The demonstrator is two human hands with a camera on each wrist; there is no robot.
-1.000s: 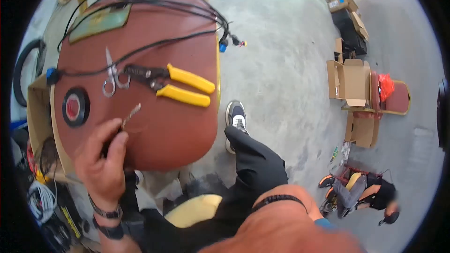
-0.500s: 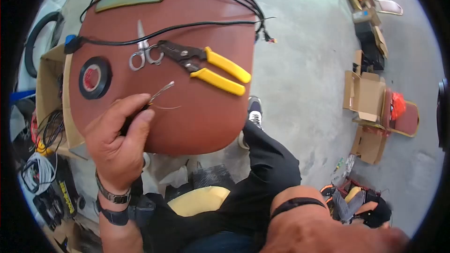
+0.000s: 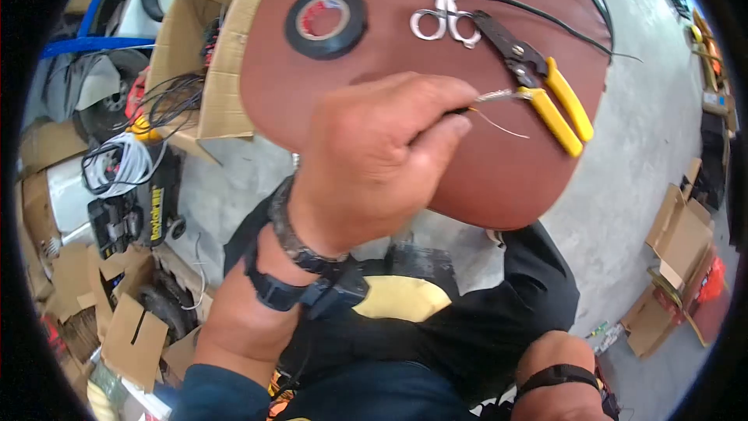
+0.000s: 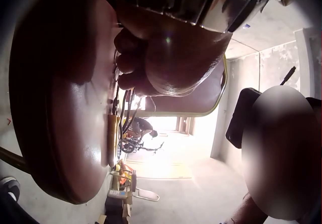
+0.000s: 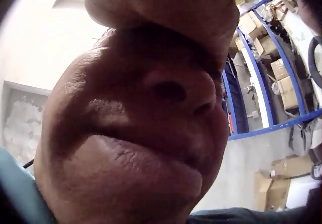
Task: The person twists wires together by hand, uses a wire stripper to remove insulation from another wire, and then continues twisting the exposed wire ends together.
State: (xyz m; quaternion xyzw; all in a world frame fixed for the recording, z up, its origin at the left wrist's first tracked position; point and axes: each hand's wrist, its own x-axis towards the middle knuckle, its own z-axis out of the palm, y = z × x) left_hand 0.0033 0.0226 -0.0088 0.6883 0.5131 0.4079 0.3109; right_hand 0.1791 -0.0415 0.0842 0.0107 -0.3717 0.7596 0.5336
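My left hand [image 3: 382, 148] pinches a dark cable end between thumb and forefinger over the seat. From its fingertips stick out a twisted bare wire strand [image 3: 499, 96] and a thinner loose wire [image 3: 502, 126]. The strand's tip overlaps the yellow-handled wire strippers [image 3: 538, 82] in the head view. Scissors [image 3: 446, 15] and a roll of black tape [image 3: 326, 22] lie farther back on the seat. Of my right arm, the head view shows a strapped wrist [image 3: 561, 378] at the bottom edge. Close to a face, part of my right hand [image 5: 161, 8] fills the top of the right wrist view; its fingers are hidden.
The red padded chair seat [image 3: 499, 179] serves as the work surface, with a black cable [image 3: 499, 9] across its back. An open cardboard box [image 3: 234, 62] adjoins its left side. Coiled white cable [image 3: 125, 164] and boxes lie at left; more boxes [image 3: 678, 226] stand at right.
The head view has swung, so the seat and tools appear farther up and right. My left hand keeps its pinch on the cable end, now close to the strippers' handles. The right wrist sits lower in view.
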